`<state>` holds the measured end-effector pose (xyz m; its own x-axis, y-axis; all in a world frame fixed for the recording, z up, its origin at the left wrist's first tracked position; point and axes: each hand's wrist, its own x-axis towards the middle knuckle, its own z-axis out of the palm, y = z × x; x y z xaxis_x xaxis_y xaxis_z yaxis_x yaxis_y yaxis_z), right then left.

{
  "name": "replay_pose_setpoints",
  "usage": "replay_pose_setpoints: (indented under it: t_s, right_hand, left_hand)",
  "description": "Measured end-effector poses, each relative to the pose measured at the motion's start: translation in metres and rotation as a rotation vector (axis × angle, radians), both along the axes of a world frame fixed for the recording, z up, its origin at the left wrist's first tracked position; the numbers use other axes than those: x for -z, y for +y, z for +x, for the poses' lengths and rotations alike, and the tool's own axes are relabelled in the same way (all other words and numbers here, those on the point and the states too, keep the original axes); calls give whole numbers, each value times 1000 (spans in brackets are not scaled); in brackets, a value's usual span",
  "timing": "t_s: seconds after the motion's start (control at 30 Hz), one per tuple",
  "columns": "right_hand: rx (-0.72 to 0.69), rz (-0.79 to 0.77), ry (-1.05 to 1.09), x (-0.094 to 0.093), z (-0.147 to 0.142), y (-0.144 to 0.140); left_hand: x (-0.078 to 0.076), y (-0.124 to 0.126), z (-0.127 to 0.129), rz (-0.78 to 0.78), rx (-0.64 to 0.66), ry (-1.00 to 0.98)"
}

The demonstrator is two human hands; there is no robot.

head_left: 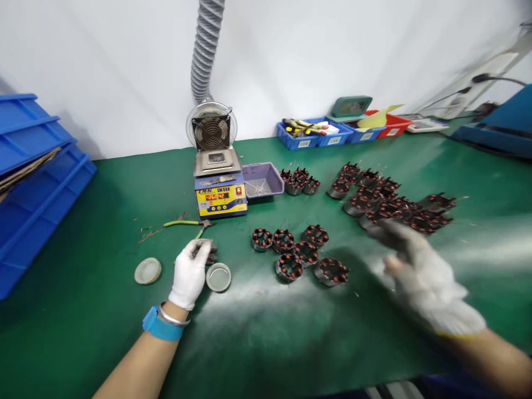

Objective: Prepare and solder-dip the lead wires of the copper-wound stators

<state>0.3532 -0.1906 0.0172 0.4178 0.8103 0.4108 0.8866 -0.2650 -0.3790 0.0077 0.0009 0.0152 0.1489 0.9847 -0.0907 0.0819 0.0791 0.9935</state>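
Copper-wound rings [384, 209] just beyond fingers [403, 238] of right hand [428, 274]; contact unclear.

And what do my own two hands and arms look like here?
Your left hand wears a white glove with darkened fingertips; at that wrist are a silver bangle and a bright blue band. Your right hand, blurred, wears a looser, greyish-white glove with a yellow hem. Both forearms are sleeveless.

Bright light leaves pale glare on the green tabletop [253, 321], while the right hand [426, 271] is motion-blurred.
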Motion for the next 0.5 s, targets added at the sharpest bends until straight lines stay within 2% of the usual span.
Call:
replay_pose_setpoints:
  t_s: [0.07, 0.1, 0.17, 0.23, 0.3, 0.37, 0.43, 0.5]
  right_hand:
    - [152, -42, -215, -10, 29, 10]
    - [169, -109, -315, -13, 42, 16]
    - [135, -212, -417, -16, 61, 26]
    - [93, -229, -424, -15, 66, 33]
    - [86, -214, -440, -17, 57, 36]
    - [49, -144, -455, -24, 36, 38]
    - [-105, 19, -439, -37, 5, 44]
    - [-382, 182, -339, -53, -37, 55]
  left_hand:
    - [-1, -1, 0, 3, 9, -3]
    - [-2, -1, 0, 3, 9, -4]
    - [-3, -2, 0, -7, 7, -9]
    - [-5, -2, -1, -23, 18, -11]
    - [-7, -2, -2, -36, 37, -14]
    - [-9, 0, -5, -30, 33, -33]
    - [-13, -1, -8, 10, -17, -79]
    - [-19, -5, -11, 49, -49, -137]
